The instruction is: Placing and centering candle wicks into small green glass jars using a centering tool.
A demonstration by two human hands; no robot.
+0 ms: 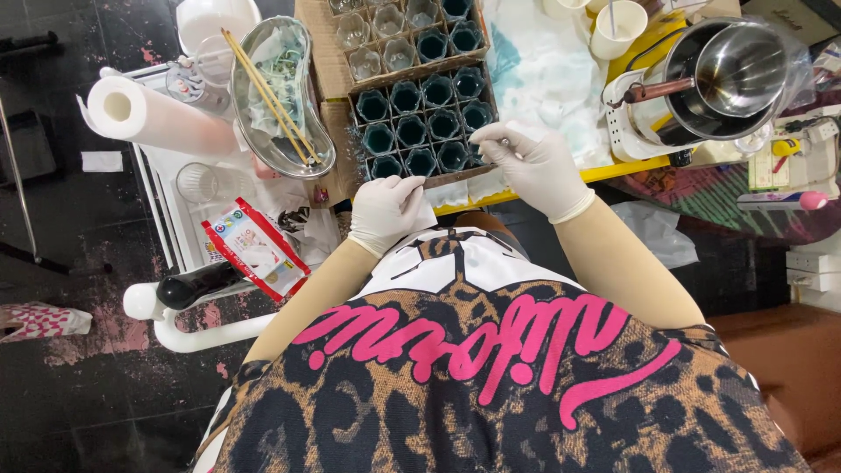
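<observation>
My left hand point(384, 213), in a white glove, is closed around a small white piece, maybe tissue, just below the near edge of a cardboard tray point(337, 79). My gloved right hand point(533, 166) hovers at that tray's near right corner, its fingertips pinched on something thin that I cannot make out. The tray holds several small glasses; the near ones point(412, 131) are filled with dark teal material and the far ones point(385, 35) look clear. My patterned shirt point(491, 368) fills the bottom of the view.
Left of the tray lies a kidney-shaped metal dish point(307, 153) with two chopsticks point(267, 92), then a paper roll point(149, 114), a clear glass point(197, 182) and a red-and-white packet point(254, 250) on a white cart point(171, 219). A steel pot point(736, 70) and paper cups point(618, 31) stand at the right.
</observation>
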